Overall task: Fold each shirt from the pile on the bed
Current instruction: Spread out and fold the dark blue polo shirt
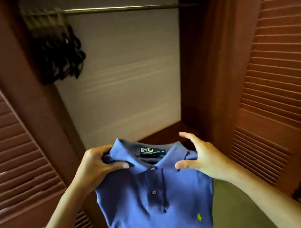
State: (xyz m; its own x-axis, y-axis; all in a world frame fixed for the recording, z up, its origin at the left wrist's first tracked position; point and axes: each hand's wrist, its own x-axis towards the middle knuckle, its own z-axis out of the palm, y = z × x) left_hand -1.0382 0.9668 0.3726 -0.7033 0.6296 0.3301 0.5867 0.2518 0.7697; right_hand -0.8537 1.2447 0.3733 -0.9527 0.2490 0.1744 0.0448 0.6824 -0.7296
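Note:
A folded blue polo shirt (156, 195) with a buttoned placket, a neck label and a small yellow-green logo is held up in front of an open closet. My left hand (97, 165) grips its left shoulder beside the collar, thumb on top and fingers curled underneath. My right hand (201, 157) is at the shirt's right shoulder with fingers spread and lifted off the cloth. Its thumb lies over the collar's right side and does not pinch it. The shirt's lower part lies over an olive-green fabric (239, 211).
The closet has a pale back wall (128, 82) and a metal hanging rail (122, 7) across the top. Several dark hangers (59, 55) hang bunched at the rail's left end. Brown louvered doors stand open at left (12, 160) and right (284, 86). A dark wooden shelf (160, 135) lies behind the shirt.

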